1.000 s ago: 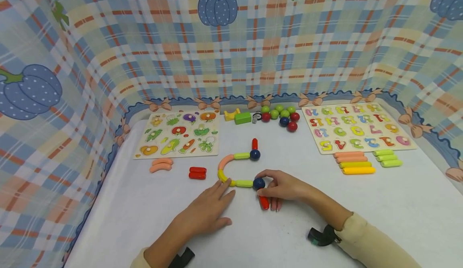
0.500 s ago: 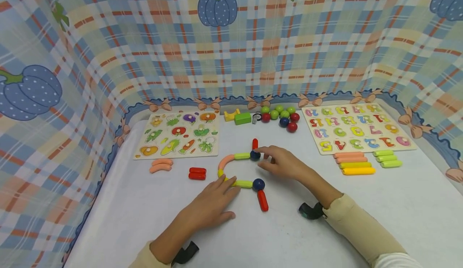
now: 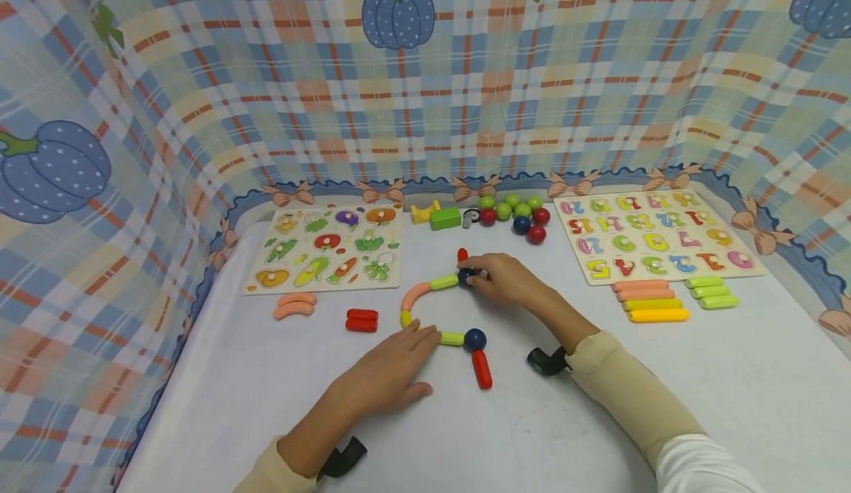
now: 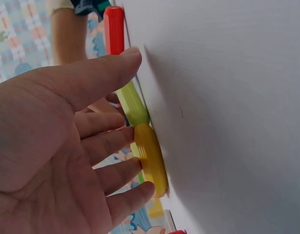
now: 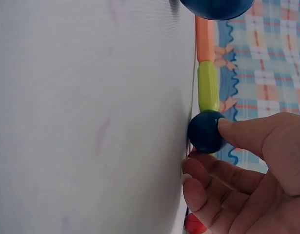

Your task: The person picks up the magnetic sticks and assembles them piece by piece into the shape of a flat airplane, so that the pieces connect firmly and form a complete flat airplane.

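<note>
A C-shaped chain of toy sticks lies mid-table in the head view: a green stick, an orange curved piece, a yellow curved piece and a second green stick. Blue balls end both arms. My right hand pinches the far blue ball, thumb on its side, with a red stick jutting beyond. At the near blue ball, another red stick points toward me. My left hand is spread flat, its fingertips touching the yellow piece and partly hiding it.
Left of the chain are two red sticks, two orange curved pieces and a vegetable puzzle board. Several balls and a green block stand behind. A number puzzle board and several sticks lie right.
My right hand has left the near blue ball and red stick, moved away from me, and taken hold of the far ball. That arm's end tilted slightly. The left hand shifted slightly right.
</note>
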`<state>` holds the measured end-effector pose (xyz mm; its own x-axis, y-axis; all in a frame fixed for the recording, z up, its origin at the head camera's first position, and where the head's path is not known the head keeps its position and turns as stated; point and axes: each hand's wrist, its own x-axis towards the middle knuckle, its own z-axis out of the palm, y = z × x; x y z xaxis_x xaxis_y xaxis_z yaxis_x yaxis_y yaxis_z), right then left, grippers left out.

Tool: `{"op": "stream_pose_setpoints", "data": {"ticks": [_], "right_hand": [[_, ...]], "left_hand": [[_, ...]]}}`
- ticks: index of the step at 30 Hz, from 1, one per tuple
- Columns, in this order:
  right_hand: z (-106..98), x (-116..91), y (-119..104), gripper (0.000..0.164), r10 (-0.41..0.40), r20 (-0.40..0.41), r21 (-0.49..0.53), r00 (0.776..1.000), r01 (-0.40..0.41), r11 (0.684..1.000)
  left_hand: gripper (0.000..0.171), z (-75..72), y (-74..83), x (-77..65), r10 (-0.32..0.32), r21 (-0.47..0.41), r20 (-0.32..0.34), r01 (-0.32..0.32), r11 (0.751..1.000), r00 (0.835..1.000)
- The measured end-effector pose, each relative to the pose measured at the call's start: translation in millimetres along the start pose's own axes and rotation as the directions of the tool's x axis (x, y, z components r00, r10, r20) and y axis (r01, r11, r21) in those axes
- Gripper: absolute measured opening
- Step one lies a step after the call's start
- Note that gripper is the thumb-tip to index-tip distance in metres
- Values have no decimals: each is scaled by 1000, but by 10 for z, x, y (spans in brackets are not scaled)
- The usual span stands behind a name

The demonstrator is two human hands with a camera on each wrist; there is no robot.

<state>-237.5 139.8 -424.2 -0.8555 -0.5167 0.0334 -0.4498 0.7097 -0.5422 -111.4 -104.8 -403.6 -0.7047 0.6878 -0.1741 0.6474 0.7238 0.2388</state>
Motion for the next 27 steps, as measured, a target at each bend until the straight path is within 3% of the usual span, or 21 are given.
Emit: {"op": "stream_pose_setpoints", "data": {"ticks": [7, 16, 20, 27], "right_hand": [[-3, 30, -2, 34, 22, -7, 14, 1000, -22, 1000], [30, 18, 40, 33, 24, -8, 46, 1000, -24, 999], [20, -1, 18, 31, 23, 13, 48, 1000, -24, 999], [-32, -37, -20, 30, 22, 41, 52, 999, -25, 998]], "left_hand": [[72, -12, -12, 45, -5, -8, -16, 5, 1000, 1000], [39, -29, -15, 320, 20, 177, -142, 5, 984, 990], [27, -47, -40, 373, 14, 155, -171, 13, 988, 985], [23, -66, -65, 405, -11, 113, -168, 31, 993, 986]]}}
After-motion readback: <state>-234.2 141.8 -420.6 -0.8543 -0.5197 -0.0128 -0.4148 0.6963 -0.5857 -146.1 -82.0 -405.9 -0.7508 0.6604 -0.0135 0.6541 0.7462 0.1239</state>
